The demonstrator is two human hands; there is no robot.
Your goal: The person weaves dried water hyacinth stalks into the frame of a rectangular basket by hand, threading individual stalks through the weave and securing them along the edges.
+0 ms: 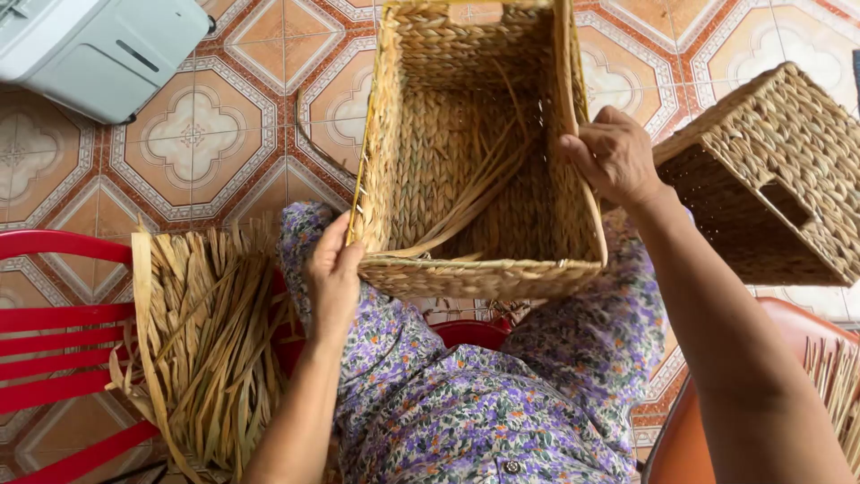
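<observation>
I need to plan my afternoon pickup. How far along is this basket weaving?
Done: the walls and rim of the basket on the lap look fully woven, and a second basket lies beside it. In hand: left hand and right hand grip its rim. Left: loose strands hang inside untrimmed; dried straw waits on the red chair.

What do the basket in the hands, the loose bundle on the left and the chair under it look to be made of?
Basket: braided dried plant fibre, matte tan, plaited rope rows over what looks like a thin frame at the rim. Both hands, left and right, grip its rim.
Bundle: flat dried leaf strips, pale straw, unwoven.
Chair: likely moulded plastic, glossy red slats.
</observation>
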